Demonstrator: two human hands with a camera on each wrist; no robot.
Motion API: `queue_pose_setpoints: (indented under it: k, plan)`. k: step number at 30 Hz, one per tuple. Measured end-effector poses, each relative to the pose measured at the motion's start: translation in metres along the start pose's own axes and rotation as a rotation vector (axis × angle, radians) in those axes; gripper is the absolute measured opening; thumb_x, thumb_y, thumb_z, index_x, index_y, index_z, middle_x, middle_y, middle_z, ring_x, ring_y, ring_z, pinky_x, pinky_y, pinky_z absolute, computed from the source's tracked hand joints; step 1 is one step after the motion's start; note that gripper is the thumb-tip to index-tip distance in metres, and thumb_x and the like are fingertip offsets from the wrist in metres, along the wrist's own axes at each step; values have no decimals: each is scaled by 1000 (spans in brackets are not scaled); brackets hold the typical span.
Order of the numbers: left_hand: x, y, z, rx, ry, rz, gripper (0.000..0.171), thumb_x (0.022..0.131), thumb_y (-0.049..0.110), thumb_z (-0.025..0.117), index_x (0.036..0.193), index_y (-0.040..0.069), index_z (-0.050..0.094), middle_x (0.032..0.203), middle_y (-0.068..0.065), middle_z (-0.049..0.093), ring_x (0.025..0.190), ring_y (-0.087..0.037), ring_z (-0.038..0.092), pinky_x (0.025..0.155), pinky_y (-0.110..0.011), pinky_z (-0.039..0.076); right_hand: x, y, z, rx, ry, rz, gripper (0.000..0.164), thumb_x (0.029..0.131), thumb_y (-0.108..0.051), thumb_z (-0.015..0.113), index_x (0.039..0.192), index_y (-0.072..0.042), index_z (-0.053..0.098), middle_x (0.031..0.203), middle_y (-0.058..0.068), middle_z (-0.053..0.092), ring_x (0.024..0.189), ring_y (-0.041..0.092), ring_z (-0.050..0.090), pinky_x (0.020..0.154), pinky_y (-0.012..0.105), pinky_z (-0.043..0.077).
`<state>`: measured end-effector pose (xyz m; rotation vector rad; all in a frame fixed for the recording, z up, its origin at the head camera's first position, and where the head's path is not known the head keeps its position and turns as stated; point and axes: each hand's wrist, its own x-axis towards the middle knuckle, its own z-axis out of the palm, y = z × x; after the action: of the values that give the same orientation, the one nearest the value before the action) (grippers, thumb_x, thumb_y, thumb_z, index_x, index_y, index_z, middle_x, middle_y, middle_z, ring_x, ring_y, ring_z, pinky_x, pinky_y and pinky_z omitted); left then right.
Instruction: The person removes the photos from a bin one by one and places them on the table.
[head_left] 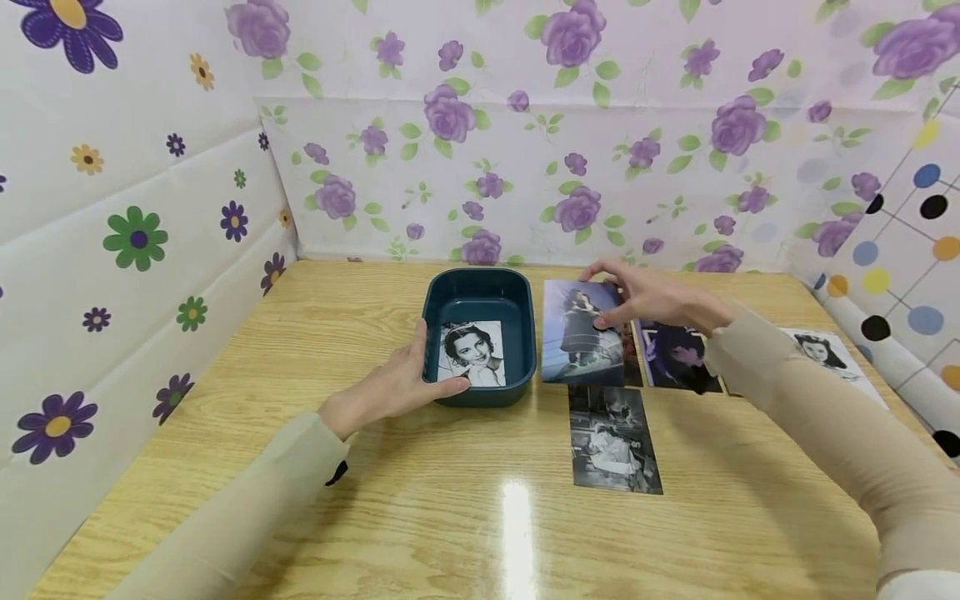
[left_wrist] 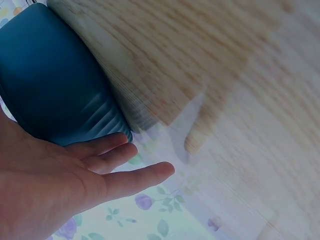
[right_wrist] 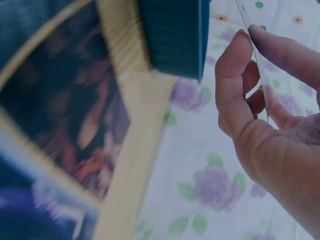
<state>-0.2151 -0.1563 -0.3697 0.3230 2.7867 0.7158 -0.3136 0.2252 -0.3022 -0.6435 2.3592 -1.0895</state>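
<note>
My right hand (head_left: 656, 298) pinches a bluish-purple photo card (head_left: 573, 350) between thumb and fingers, just right of a dark teal box (head_left: 480, 286). The card shows a standing figure; in the right wrist view it appears nearly edge-on. Against the box's near left corner rests my left hand (head_left: 390, 385), its thumb along the front rim. Seen from the left wrist, its fingers (left_wrist: 137, 181) are extended beside the box wall. Inside the box lies a black-and-white portrait photo (head_left: 474, 354).
Partly behind the held card, a dark reddish photo (head_left: 632, 358) lies on the wooden table (head_left: 360, 517). To its right are a purple-black photo (head_left: 675, 354) and a portrait photo (head_left: 832, 358). Nearer lies a black-and-white photo (head_left: 615, 442). Flowered sheeting (head_left: 517, 167) stands behind.
</note>
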Motion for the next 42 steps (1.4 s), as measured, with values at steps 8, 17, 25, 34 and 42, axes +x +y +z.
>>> queue_pose_setpoints:
  k: [8, 17, 25, 34, 42]
  plan:
    - [1, 1, -1, -17, 7, 4, 127, 75, 84, 50, 150, 17, -26, 159, -24, 18, 144, -41, 27, 112, -56, 32, -60, 39, -10, 5, 14, -18, 65, 85, -19, 74, 136, -17, 35, 123, 21, 47, 81, 24, 58, 64, 40, 53]
    - [-1, -1, -2, -22, 6, 0, 126, 75, 84, 49, 150, 18, -27, 159, -24, 16, 145, -42, 24, 112, -58, 31, -117, 77, -4, 0, -11, 47, 61, 85, -16, 74, 132, -11, 36, 136, 21, 33, 90, 20, 55, 68, 36, 51]
    - [0, -2, 0, -15, 17, 10, 126, 76, 84, 49, 150, 16, -27, 159, -24, 15, 145, -41, 24, 112, -57, 30, -140, 97, 15, -170, 25, -21, 57, 80, -22, 78, 125, -13, 43, 151, 27, 22, 112, 34, 50, 68, 44, 53]
    - [0, -2, 2, -16, 10, 14, 126, 76, 83, 50, 150, 15, -26, 160, -23, 14, 146, -41, 23, 113, -58, 30, -141, 107, 40, -512, 215, -94, 64, 66, -21, 88, 118, -16, 51, 105, 16, 50, 86, 21, 42, 67, 27, 36]
    - [1, 0, 2, -9, 13, 23, 127, 75, 84, 50, 150, 15, -26, 159, -25, 17, 144, -42, 27, 112, -57, 32, -143, 103, 48, -560, 280, -50, 65, 68, -22, 88, 121, -13, 49, 94, 12, 42, 82, 17, 40, 61, 27, 35]
